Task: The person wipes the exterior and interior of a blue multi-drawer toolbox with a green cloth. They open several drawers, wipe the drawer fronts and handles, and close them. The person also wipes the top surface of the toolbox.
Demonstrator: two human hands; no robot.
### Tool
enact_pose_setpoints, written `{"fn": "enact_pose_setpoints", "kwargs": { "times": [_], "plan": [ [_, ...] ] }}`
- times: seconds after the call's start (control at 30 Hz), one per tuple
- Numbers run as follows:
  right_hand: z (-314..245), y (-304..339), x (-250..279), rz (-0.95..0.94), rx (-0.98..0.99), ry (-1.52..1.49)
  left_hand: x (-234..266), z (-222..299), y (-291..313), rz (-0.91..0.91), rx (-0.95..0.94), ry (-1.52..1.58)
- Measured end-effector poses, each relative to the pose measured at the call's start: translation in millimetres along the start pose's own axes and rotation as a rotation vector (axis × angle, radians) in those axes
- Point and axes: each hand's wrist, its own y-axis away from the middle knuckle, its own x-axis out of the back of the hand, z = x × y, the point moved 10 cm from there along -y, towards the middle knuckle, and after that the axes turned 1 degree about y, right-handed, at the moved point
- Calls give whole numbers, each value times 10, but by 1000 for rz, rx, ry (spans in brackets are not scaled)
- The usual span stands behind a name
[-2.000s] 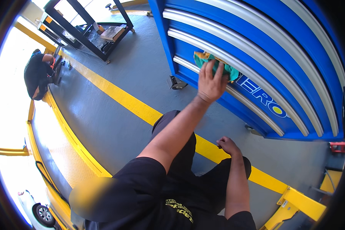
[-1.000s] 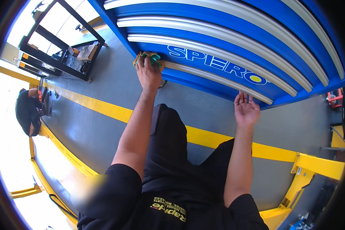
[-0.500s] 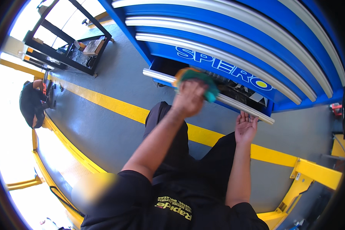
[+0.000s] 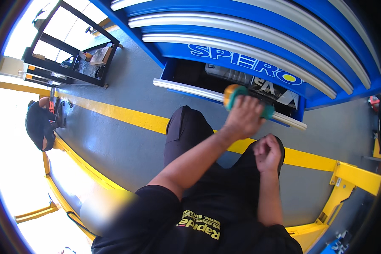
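My left hand point(image 4: 243, 116) presses a green and orange cloth point(image 4: 237, 93) against the silver front edge point(image 4: 186, 89) of an open lower drawer. The drawer belongs to a blue tool cabinet point(image 4: 165, 50). Inside it, a grey case point(image 4: 228, 73) and a black and white printed box point(image 4: 279, 95) lie toward the right, while the left part looks dark. Away from the drawer, my right hand point(image 4: 267, 154) is over my right knee, its fingers curled in and nothing visible in them.
Above the open drawer run several shut drawers with silver handles point(image 4: 241, 26). A black metal rack point(image 4: 65, 63) stands at the far left, and a person point(image 4: 40, 122) crouches below it. Yellow steel frames point(image 4: 355, 178) flank me on both sides. A yellow line point(image 4: 127, 116) crosses the grey floor.
My left hand has slid the cloth rightward along the drawer's edge. My right hand has come off the drawer's right end, drawn back toward my knee and curled its fingers.
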Motion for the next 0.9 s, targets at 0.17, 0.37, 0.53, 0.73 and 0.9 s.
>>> {"fn": "enact_pose_setpoints", "kwargs": {
  "times": [0.17, 0.37, 0.53, 0.73, 0.9],
  "plan": [
    [-825, -73, -48, -107, 297, -14, -123, -301, 105, -242, -74, -7],
    [-1139, 138, 271, -54, 377, 120, 1233, -2274, 760, -51, 95, -17],
    [-1018, 400, 716, 92, 376, 55, 1192, -2505, 592, -400, 244, -122],
    [-972, 425, 692, 84, 374, 77, 771, -2040, 353, -533, 119, -104],
    [-939, 107, 386, 52, 376, 101, 444, -1341, 175, -404, -66, -84]
  ]
}}
